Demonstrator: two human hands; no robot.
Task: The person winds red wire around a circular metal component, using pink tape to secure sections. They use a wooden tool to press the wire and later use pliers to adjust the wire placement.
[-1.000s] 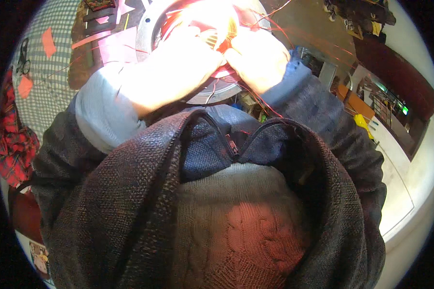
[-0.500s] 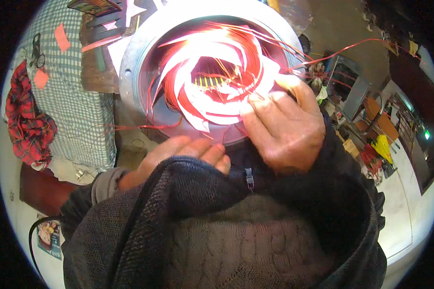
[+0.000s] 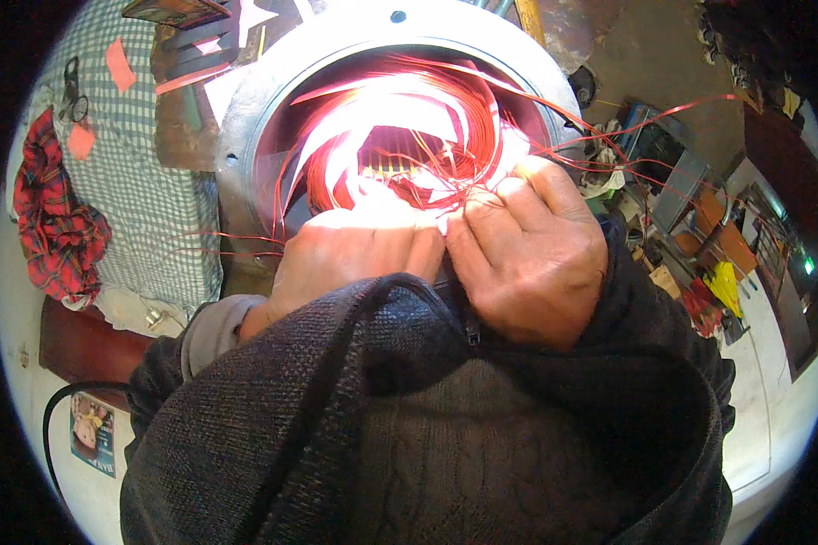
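Observation:
In front of me stands a round grey metal motor housing [image 3: 245,118]. Inside it, red copper wire coils [image 3: 479,109] form a ring, with white insulation paper strips between them, partly washed out by glare. My left hand [image 3: 359,254] lies over the ring's near edge, its fingertips hidden in the coils and glare. At the ring's near right, my right hand [image 3: 536,250] has its fingers curled and pressed together at the winding wires; what exactly they pinch is hidden. Long loose red wires [image 3: 663,111] trail off to the right, and thinner ones run left.
A table with a green checked cloth [image 3: 154,209] stands at left, bearing a red plaid cloth [image 3: 50,209], scissors [image 3: 74,100] and pink paper pieces [image 3: 120,65]. Paper scraps lie on a wooden board [image 3: 186,136]. Tools and a yellow item [image 3: 722,287] clutter the right side.
My left hand has moved up and right from below the housing onto the near edge of the coils, beside my right hand. The right hand stays near the same spot, its fingers more curled.

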